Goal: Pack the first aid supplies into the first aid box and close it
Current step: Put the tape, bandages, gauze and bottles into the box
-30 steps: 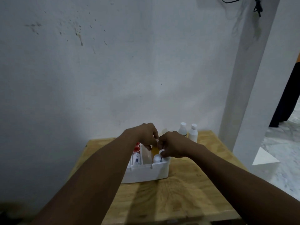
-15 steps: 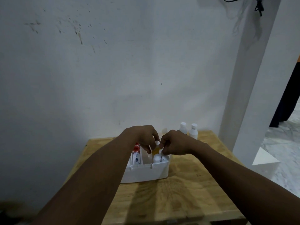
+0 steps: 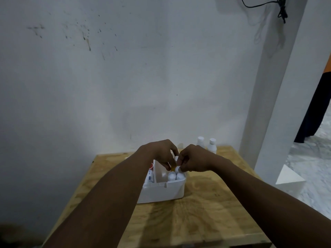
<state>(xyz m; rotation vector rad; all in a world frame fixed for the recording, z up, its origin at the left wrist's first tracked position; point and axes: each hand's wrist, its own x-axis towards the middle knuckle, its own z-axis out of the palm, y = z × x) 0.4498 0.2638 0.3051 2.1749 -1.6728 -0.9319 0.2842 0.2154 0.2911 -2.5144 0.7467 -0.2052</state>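
Bare domestic room: stained white wall [image 3: 107, 77], plywood table [image 3: 206, 212], marble-patterned floor [image 3: 315, 158], dangling cable [image 3: 281, 8].

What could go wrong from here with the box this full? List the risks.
1. The right compartment of the first aid box already holds white-capped bottles packed tight; the one the right hand is pressing in may jam or sit too high for the lid.
2. Two white bottles stand by the table's back edge; a wrist could knock them over.
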